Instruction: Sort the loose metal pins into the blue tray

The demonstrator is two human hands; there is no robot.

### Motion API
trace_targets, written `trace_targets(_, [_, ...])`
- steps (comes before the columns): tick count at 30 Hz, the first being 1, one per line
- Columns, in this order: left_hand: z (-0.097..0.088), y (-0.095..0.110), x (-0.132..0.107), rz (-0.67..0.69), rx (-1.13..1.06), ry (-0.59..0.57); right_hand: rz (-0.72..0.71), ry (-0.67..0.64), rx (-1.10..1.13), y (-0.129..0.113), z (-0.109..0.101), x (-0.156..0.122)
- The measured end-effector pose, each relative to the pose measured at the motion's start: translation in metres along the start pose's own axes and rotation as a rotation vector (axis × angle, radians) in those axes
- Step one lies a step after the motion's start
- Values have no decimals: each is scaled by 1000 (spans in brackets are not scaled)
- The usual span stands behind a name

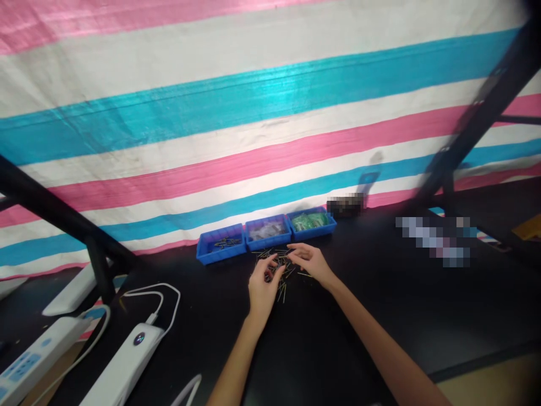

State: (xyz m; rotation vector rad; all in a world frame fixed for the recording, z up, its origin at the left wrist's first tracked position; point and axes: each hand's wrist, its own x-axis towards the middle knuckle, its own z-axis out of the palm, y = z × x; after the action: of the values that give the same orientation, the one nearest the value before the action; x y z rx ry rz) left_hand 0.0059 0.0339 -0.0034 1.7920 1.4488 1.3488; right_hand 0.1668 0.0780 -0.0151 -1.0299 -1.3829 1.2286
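A loose pile of thin, stick-like metal pieces, some dark and some yellowish, lies on the black table. Over its left side is my left hand, fingers curved and thumb apart, with pieces showing in the gap. My right hand reaches in from the right, fingers stretched out at the pile's upper edge. I see nothing gripped in either hand, though the fingertips partly hide the pieces. Just behind stand three blue bins: the left bin holds similar thin pieces, the middle bin greyish plastic packets, the right bin green packets.
At the left lie a white power bank-like device with a cable and a white power strip. Black frame legs rise on both sides. A striped sheet hangs behind. Blurred-out items lie at the right.
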Motion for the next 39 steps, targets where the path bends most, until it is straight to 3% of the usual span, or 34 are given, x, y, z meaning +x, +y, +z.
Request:
trace_targets(7, [-5,4,5,9,-108,41,31,-139,28,-14,6,-5])
trace_targets(12, [-5,5,6,4,-160,47,30,-132,-47,-9,15,-9])
trace_targets(20, [-5,5,6,-10,-165,40,-147,-177,-192,-11,22,-13])
trace_targets(24, [-7,4,8,-21,-175,74,-164,-145,-176,-15,16,-11])
trace_targets(31, [-8,-2,5,-55,-222,-9,-52,-101,-95,-8,16,-8])
trace_targets(35, [-13,-10,11,-137,-261,100,34,-26,-19,-1,10,-2])
trace_targets(39, [-31,-24,34,-200,-256,255,40,164,59,6,-9,7])
